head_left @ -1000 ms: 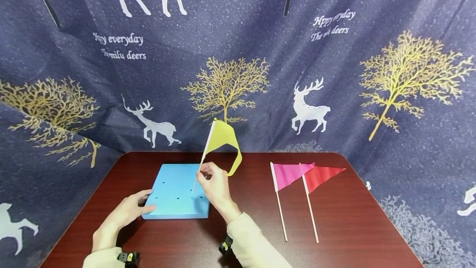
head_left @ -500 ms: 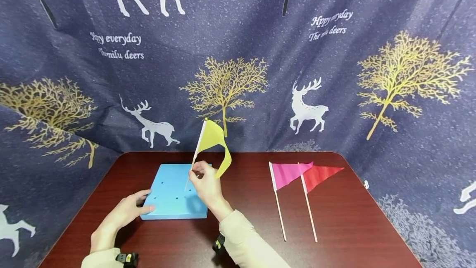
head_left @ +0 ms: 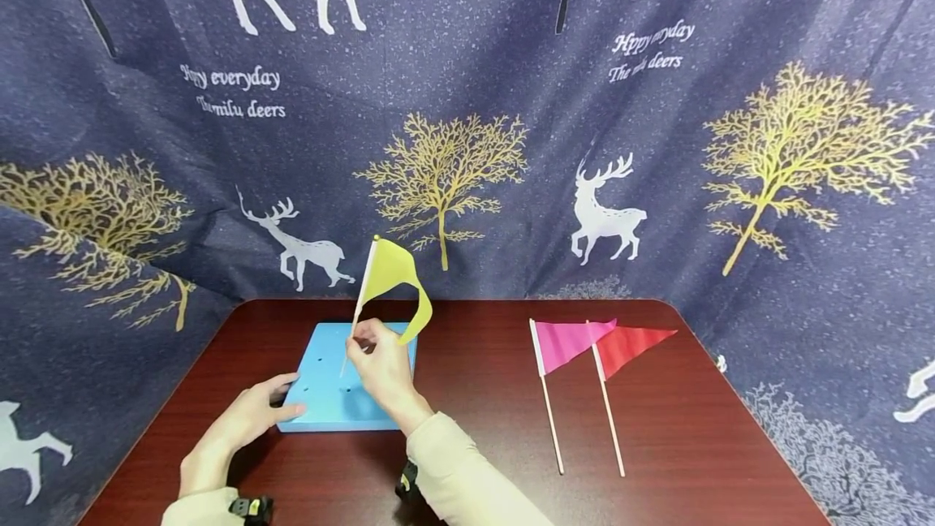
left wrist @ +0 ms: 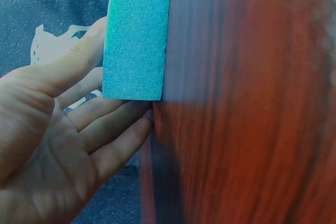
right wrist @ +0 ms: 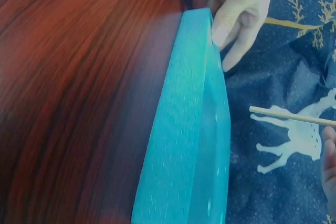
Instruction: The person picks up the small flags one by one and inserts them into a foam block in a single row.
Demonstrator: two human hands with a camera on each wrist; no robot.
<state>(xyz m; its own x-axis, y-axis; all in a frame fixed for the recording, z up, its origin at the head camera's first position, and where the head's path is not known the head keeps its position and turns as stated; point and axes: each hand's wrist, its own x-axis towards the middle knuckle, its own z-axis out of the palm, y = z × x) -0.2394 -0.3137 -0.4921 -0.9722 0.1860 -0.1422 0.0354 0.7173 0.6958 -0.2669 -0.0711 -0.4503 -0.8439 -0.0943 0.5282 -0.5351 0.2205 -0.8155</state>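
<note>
A dark blue fabric backdrop (head_left: 467, 47) printed with white deer and golden trees hangs beyond the far edge of the dark red-brown, wood-grained tabletop (head_left: 482, 404). On the tabletop's left half lies a flat light-blue foam block (head_left: 321, 400). A yellow triangular cloth flag on a thin pale stick (head_left: 387, 268) is held over that block, its top leaning toward the tabletop's right edge; the right wrist view shows the stick's lower tip clear of the foam. A pink triangular cloth flag (head_left: 573, 343) and a red triangular cloth flag (head_left: 630, 350) lie near the right edge, sticks toward the near edge, the pink point overlapping the red flag's stick. Of the hands, the left hand (head_left: 248, 416) rests at the block's near left corner, thumb on top, fingers fairly straight against the side; the right hand (head_left: 383, 365) pinches the yellow flag's stick below the cloth. Smallest are the dark round holes (head_left: 349, 390) in the block's top. The step in hand looks like lining up tip and hole: best to bring the stick upright before any push, pinch low for control, and keep the left hand firm, since light foam could slide and a slanted tip could snag the rim.
</note>
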